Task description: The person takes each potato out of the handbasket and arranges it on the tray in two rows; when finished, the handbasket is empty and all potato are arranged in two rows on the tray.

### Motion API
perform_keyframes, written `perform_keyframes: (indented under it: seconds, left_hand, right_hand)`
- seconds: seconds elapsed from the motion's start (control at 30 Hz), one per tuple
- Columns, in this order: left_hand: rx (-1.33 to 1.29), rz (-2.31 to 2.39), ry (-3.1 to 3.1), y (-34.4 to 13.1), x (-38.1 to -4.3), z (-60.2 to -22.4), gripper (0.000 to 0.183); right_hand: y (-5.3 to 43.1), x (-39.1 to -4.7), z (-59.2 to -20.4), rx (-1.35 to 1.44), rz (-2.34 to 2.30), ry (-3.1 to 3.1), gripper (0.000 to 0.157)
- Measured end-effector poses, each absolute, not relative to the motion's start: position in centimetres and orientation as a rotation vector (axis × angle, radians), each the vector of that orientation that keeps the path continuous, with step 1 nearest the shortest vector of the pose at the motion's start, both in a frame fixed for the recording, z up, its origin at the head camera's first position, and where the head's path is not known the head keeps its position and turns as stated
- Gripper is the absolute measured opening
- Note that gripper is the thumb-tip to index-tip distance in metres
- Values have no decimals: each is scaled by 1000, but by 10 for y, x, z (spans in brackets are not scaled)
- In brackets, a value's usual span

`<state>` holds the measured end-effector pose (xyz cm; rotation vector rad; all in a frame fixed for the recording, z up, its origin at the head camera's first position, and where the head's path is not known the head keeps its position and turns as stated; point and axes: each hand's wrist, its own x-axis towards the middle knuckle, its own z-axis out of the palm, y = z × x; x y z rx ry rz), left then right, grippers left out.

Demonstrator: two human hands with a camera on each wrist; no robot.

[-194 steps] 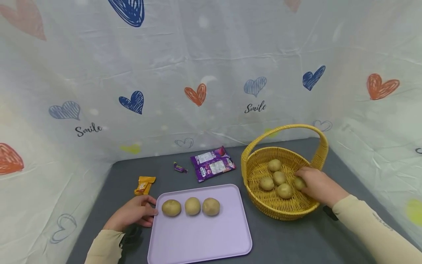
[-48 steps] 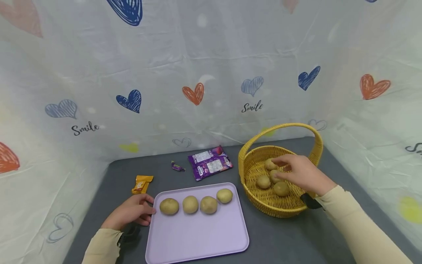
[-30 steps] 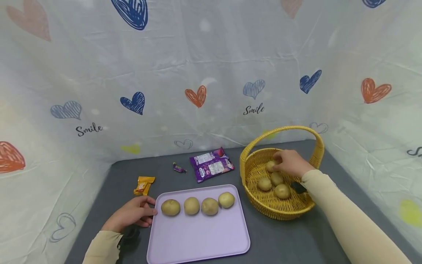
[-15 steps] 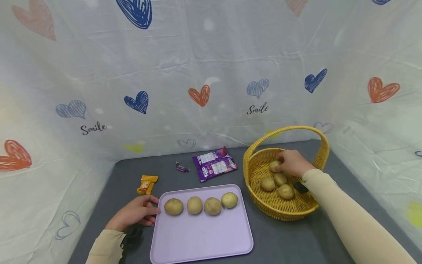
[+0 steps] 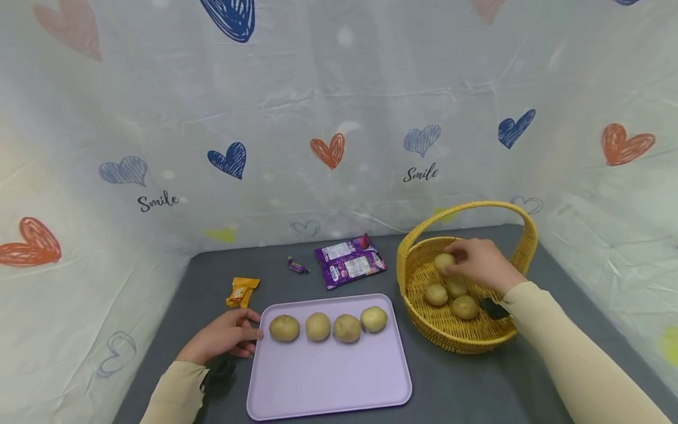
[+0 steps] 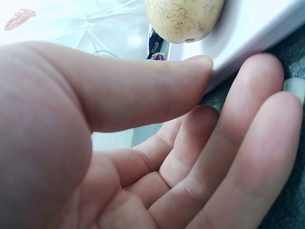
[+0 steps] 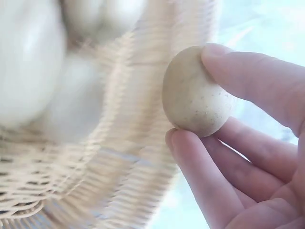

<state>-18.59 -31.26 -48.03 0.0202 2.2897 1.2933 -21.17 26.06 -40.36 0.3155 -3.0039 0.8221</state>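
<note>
In the head view my right hand (image 5: 484, 262) pinches a potato (image 5: 444, 262) between thumb and fingers, inside the yellow wicker basket (image 5: 458, 341). The right wrist view shows that potato (image 7: 195, 93) held up against the basket's wall, apart from the others. Three more potatoes (image 5: 465, 307) lie in the basket. My left hand (image 5: 225, 335) rests at the left edge of the lilac tray (image 5: 328, 383), its fingers loosely bent; the left wrist view has the thumb (image 6: 157, 90) beside the rim. Several potatoes (image 5: 346, 328) sit in a row along the tray's far side.
Behind the tray lie a purple snack packet (image 5: 351, 260) and a small purple wrapped candy (image 5: 298, 265). An orange wrapped snack (image 5: 242, 292) is by the left hand. The basket's tall handle (image 5: 471, 206) arches over it. A patterned sheet (image 5: 265, 118) hangs behind the table.
Since the oldest frame, one potato went from basket to tray, joining the row's right end. The right hand then took hold of another, now raised slightly. The left hand stayed at the tray.
</note>
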Motion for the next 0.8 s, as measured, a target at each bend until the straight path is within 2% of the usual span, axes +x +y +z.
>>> perform_keyframes:
  seconds: [0.23, 0.5, 0.63, 0.8]
  left_hand:
    - [8, 1282, 2304, -312, -187, -480, 51]
    - [16, 1289, 2299, -312, -185, -480, 51]
    - [26, 1290, 2312, -310, -187, -480, 51]
    - [12, 1281, 2323, -311, -187, -479, 50]
  right_hand:
    - [236, -160, -393, 294, 992, -2846, 49]
    - [190, -114, -403, 335, 1182, -2736, 46]
    - [162, -102, -417, 411, 1264, -2697, 45]
    - [118, -103, -441, 620, 1352, -2681, 42]
